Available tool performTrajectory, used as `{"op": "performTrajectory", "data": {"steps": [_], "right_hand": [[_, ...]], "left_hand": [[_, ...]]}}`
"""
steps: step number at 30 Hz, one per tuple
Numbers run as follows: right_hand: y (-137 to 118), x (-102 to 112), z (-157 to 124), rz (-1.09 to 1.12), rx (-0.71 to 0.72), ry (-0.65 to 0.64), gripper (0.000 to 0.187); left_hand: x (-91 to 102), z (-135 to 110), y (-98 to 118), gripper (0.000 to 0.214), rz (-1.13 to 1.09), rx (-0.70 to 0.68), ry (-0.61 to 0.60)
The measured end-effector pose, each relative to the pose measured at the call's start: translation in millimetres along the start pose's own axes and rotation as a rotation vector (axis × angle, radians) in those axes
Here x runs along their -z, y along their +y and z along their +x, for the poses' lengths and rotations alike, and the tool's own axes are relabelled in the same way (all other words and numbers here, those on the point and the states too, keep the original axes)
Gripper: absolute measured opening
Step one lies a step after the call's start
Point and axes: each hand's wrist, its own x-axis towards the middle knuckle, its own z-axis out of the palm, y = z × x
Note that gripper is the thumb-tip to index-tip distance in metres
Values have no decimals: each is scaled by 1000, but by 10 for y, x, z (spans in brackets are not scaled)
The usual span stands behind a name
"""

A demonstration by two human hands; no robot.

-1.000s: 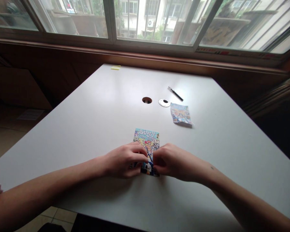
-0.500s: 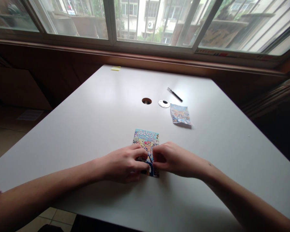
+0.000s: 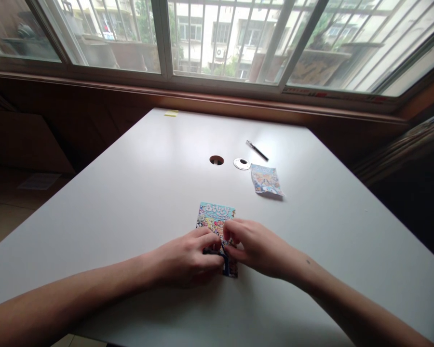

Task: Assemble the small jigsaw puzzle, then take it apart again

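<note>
A colourful printed card or booklet (image 3: pixel 217 210), light blue at the top with white lettering and crowded cartoon figures below, lies on the white table (image 3: pixel 137 202) in front of me. My left hand (image 3: pixel 198 255) rests over its lower left part, thumb and fingers bent in a pinch beside a small dark patch. From the other side my right hand (image 3: pixel 244 243) reaches onto the card's middle right, index finger and thumb curled close together. The two sets of fingertips nearly meet. Whatever they grip is too small and covered to name.
Beyond the card lies a crumpled, similarly printed packet (image 3: pixel 266 179). Near it are a black pen (image 3: pixel 257 150) and a round silver cover (image 3: pixel 241 164). A cable hole (image 3: pixel 216 160) opens in the table. Yellow sticky notes (image 3: pixel 171 113) lie at the far left edge, below the window.
My right hand has shifted slightly left over the card, its fingertips now further across the middle. My left hand keeps its pinch at the lower part. The whole view has tilted up a little.
</note>
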Motion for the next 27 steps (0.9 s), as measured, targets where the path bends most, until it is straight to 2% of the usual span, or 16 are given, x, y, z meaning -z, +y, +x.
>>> {"op": "performTrajectory", "data": {"steps": [5, 7, 9, 12, 14, 16, 19, 23, 27], "right_hand": [[-41, -64, -8, -12, 31, -23, 17], [-38, -22, 6, -1, 37, 16, 12], [75, 77, 30, -39, 3, 94, 9], [510, 290, 54, -249, -90, 323, 11], [894, 405, 45, -429, -120, 448, 26], [1227, 443, 20, -525, -127, 471, 34], [1501, 370, -14, -565, -138, 534, 22], [1554, 271, -25, -664, -154, 663, 21], [1388, 300, -87, -597, -146, 801, 14]], "left_hand": [[-15, 0, 22, 18, 7, -20, 13], [21, -11, -15, 23, -7, 41, 69], [76, -31, -88, 38, 39, 151, 107], [144, -65, -231, 71, 96, 274, 47], [153, -81, -309, 83, 84, 307, -17], [138, -87, -352, 87, 84, 333, -46], [109, -81, -364, 89, 102, 358, -55], [99, -80, -364, 91, 94, 370, -47], [108, -88, -378, 93, 84, 374, -45]]}}
